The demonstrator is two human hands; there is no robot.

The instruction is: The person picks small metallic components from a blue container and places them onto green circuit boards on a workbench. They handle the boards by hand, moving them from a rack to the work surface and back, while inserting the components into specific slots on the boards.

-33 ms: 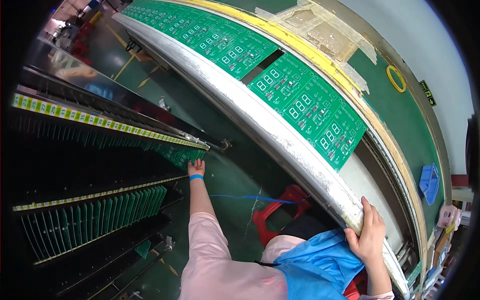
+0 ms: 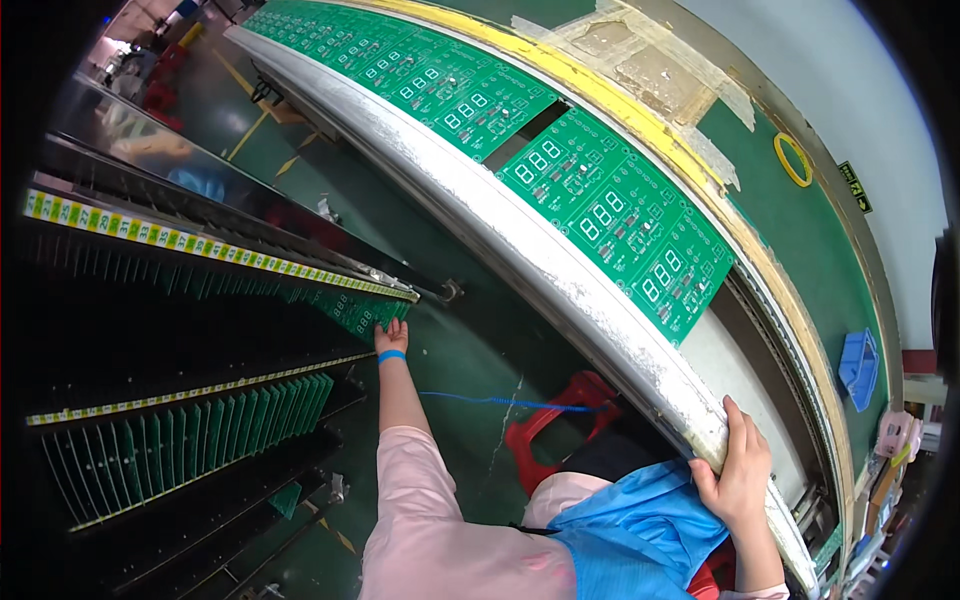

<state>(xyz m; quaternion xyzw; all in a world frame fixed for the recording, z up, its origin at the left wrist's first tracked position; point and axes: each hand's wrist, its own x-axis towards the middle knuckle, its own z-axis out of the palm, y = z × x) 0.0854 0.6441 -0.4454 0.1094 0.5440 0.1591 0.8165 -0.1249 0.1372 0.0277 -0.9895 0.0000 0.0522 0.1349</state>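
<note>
Head view: next to no change vs earlier frame. Left hand same spot, fingers at the end of a green rectangular circuit board, still in the black slotted rack. Can't tell if they pinch it. Right hand unmoved, thumb spread from fingers over scuffed white metal rail.

Nearest green circuit-board panel | position: shifted very slightly | direction: toward the right hand
</note>
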